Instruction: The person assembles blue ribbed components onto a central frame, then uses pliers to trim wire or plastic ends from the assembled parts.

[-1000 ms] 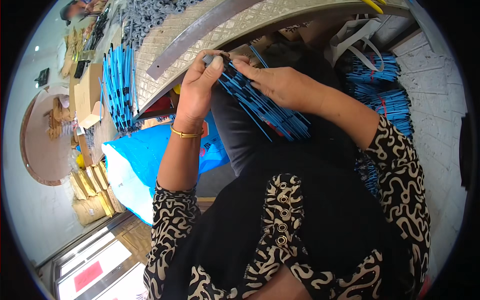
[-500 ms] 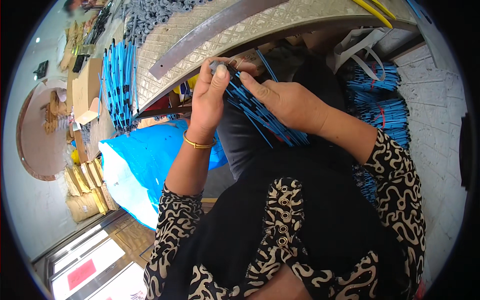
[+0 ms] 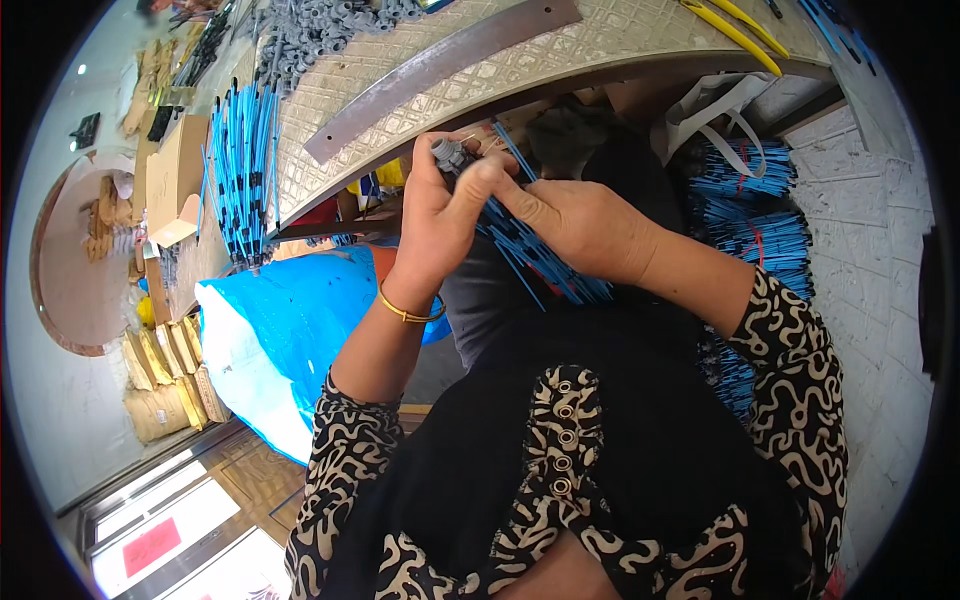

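Note:
My left hand (image 3: 437, 220), with a gold bangle at its wrist, is closed around a grey plastic fitting (image 3: 449, 152) whose round open end shows above the fingers. Against it presses my right hand (image 3: 592, 228), its thumb and finger pinched together at my left thumb. What lies inside that pinch is hidden. Below the right hand, a bundle of thin blue rods (image 3: 545, 268) with black parts rests across my lap. One blue rod (image 3: 514, 148) sticks up beyond the right hand, toward the table edge.
The table (image 3: 345, 110) curves ahead, bearing a flat metal strip (image 3: 440, 75), a heap of grey fittings (image 3: 325, 35) and yellow-handled pliers (image 3: 735, 35). Blue rods (image 3: 243, 170) stand bunched at left, above a blue sack (image 3: 290, 320). More tied bundles (image 3: 760, 235) lie at right.
My left hand has shifted slightly right and turned, so more of the grey fitting shows. The right thumb has come up against the left thumb. The rod bundle stays on my lap.

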A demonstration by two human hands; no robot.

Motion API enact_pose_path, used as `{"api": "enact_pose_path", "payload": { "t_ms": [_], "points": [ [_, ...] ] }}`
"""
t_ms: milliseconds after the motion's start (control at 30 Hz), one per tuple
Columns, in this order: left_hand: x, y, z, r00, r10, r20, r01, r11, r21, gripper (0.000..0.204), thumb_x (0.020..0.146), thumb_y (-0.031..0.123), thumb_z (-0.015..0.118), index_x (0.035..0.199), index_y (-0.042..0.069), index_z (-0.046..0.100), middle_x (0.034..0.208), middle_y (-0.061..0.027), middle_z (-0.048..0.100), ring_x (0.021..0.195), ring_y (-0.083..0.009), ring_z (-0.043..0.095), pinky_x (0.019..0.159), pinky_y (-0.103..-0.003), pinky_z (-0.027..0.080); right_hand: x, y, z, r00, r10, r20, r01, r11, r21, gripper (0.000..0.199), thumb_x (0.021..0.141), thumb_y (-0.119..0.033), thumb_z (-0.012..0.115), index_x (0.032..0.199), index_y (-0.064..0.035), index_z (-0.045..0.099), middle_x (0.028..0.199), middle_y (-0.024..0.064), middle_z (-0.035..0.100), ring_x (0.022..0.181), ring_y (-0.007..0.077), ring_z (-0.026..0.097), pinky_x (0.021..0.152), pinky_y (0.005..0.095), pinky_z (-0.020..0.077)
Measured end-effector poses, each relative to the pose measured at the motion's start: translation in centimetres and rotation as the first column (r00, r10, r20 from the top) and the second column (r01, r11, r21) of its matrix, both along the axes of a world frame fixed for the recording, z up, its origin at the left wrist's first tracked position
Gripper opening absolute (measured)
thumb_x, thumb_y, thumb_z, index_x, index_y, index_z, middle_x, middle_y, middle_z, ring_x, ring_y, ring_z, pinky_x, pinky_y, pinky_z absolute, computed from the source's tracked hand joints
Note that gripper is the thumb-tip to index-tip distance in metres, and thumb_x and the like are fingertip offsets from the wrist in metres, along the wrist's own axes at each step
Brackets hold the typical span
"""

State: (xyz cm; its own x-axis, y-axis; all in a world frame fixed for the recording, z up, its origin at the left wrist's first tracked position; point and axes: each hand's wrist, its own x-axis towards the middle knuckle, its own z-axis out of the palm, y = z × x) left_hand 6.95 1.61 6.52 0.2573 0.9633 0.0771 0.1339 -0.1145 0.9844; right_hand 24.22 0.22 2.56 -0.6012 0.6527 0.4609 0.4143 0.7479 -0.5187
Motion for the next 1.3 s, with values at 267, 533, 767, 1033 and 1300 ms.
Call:
{"api": "enact_pose_path", "payload": {
  "t_ms": [267,533,767,1033,1300],
  "points": [
    [-1.0,-0.2,0.4,0.986,0.098,0.132,-0.083,0.99,-0.111,0.016,0.089,0.011,0.052,0.098,0.001,0.044,0.092,-0.0127,0.061,0.094,-0.0167,0.055,0.084,-0.028,0.043,-1.2,-0.7,0.6,0.946,-0.137,-0.294,-0.01,0.894,-0.447,0.039,0.087,-0.013,0.049,0.125,-0.0088,0.042,0.079,0.0171,0.058,0.068,0.0348,0.058,0.061,0.038,0.0481],
    [-2.5,0.4,-0.6,0.946,-0.022,0.325,0.065,0.99,-0.123,0.019,0.09,0.015,0.047,0.102,0.001,0.046,0.108,-0.0265,0.056,0.12,-0.0351,0.04,0.1,-0.042,0.031,-0.7,2.5,-0.3,0.977,0.089,-0.195,-0.167,0.885,-0.434,0.016,0.089,-0.019,0.049,0.097,-0.0051,0.05,0.073,0.0194,0.057,0.069,0.0362,0.058,0.059,0.0411,0.0441],
    [-3.0,0.1,-1.3,0.914,-0.065,0.401,0.137,0.979,-0.154,0.018,0.093,0.017,0.04,0.1,0.001,0.045,0.107,-0.0241,0.059,0.126,-0.0316,0.036,0.105,-0.041,0.025,-1.8,3.1,-1.2,0.983,0.167,-0.072,-0.181,0.86,-0.477,0.016,0.087,-0.018,0.05,0.09,-0.0031,0.05,0.071,0.0186,0.057,0.068,0.0362,0.058,0.059,0.0415,0.0437],
    [-2.1,-1.1,0.7,0.993,0.083,0.086,-0.063,0.973,-0.221,0.017,0.093,0.017,0.042,0.099,0.001,0.044,0.104,-0.0222,0.06,0.123,-0.0291,0.04,0.104,-0.04,0.026,-1.3,1.1,-0.2,0.997,0.068,-0.033,-0.076,0.909,-0.409,0.018,0.087,-0.018,0.046,0.087,-0.0009,0.049,0.069,0.0203,0.057,0.068,0.0373,0.059,0.059,0.0437,0.0457],
    [-0.2,-3.5,0.2,0.939,0.325,0.107,-0.312,0.942,-0.128,0.009,0.085,0.006,0.052,0.088,0.002,0.044,0.086,-0.017,0.063,0.086,-0.0272,0.061,0.081,-0.036,0.048,-1.9,-0.6,1.3,0.996,0.084,0.04,-0.059,0.905,-0.422,0.017,0.087,-0.018,0.047,0.086,-0.0014,0.048,0.069,0.0204,0.058,0.066,0.0373,0.059,0.058,0.0438,0.0466]
  ]
}}
